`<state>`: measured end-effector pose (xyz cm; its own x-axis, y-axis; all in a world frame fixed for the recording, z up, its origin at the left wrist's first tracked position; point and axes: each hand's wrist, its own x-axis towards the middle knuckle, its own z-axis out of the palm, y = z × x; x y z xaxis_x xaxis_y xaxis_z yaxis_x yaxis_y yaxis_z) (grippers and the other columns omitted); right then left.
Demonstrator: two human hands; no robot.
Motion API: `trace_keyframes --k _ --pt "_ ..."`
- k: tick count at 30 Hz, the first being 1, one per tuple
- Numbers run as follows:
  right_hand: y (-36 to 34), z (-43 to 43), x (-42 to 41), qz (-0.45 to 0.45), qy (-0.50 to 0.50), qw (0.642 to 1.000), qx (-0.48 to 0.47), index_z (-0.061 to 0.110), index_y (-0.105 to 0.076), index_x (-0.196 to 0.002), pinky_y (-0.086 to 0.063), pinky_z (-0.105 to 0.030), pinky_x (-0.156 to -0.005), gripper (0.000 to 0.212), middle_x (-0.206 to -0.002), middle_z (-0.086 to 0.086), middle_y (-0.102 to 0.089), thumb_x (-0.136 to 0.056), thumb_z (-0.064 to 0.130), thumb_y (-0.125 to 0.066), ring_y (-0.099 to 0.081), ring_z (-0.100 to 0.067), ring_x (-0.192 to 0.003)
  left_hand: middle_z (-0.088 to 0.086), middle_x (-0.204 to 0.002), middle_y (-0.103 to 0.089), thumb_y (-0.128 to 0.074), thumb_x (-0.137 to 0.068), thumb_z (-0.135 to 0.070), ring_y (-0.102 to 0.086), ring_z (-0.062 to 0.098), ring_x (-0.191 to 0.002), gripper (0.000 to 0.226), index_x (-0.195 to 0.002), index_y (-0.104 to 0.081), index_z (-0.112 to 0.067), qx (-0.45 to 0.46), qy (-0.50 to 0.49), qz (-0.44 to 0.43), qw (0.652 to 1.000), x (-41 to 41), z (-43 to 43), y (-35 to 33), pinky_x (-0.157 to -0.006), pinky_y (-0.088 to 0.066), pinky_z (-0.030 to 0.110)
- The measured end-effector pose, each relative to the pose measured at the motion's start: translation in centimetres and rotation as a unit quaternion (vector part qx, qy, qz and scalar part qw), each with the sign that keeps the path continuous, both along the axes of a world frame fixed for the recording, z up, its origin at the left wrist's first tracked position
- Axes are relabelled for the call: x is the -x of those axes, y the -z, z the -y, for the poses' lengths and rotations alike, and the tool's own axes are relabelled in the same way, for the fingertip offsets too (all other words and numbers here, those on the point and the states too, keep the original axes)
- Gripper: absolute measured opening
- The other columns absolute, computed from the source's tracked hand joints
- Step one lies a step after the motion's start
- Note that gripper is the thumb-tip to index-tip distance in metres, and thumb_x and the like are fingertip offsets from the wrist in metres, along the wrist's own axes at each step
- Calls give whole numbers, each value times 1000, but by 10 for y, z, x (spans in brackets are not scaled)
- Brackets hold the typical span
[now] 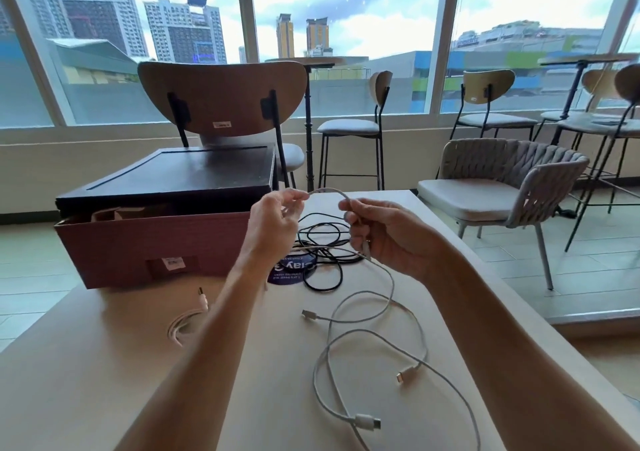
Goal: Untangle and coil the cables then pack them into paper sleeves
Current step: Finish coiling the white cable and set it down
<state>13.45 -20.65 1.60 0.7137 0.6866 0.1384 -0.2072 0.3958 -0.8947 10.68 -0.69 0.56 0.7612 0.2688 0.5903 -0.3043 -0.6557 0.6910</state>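
Pinching the white cable (327, 190) with left hand (273, 222) and right hand (384, 232) beside the box (152, 242), the person should wind even, slack loops.

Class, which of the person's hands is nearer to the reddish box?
Left. The left hand hovers beside the right end of the reddish box; the right hand is farther right, beyond the black cables.

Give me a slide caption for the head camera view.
Left hand and right hand hold a thin white cable above tangled black cables.
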Motion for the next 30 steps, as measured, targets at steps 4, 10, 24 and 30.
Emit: trace_keyframes --k 4,10,24,30 --pt "-7 -16 -6 -34 -47 997 -49 6 -65 -95 -47 -19 -58 13 -78 -1 -59 -92 12 -53 -50 -7 -61 -7 -104 -74 -67 -95 -22 -67 5 -87 20 -112 -76 -18 -10 -24 76 997 -10 7 -1 -84 -55 21" --pt "-11 -22 -15 -77 -96 988 -92 7 -63 -97 -42 -17 -54 20 -69 5 -50 -98 17 -46 -39 -5 -57 -12 -96 -69 -69 -94 -31 -65 6 -82 22 -112 -76 -23 -50 -96 121 987 -18 0 -6 -76 -55 25" --pt "-26 -22 -28 -117 -116 952 -259 5 -63 -96 -52 -31 -86 22 -98 -5 -67 -99 9 -42 -64 -14 -81 -16 -89 -68 -71 -92 -23 -57 -14 -69 21 -112 -76 -19 -94 15 66 993 -1 -5 -28 -69 -39 2" --pt "-30 -16 -32 -146 48 935 -319 0 -66 -83 -54 -36 -95 26 -126 -23 -63 -98 9 -46 -67 -31 -112 -14 -112 -72 -69 -94 -25 -62 -14 -93 26 -120 -72 -25 -181 73 -14 981 5 2 -33 -88 -49 9"
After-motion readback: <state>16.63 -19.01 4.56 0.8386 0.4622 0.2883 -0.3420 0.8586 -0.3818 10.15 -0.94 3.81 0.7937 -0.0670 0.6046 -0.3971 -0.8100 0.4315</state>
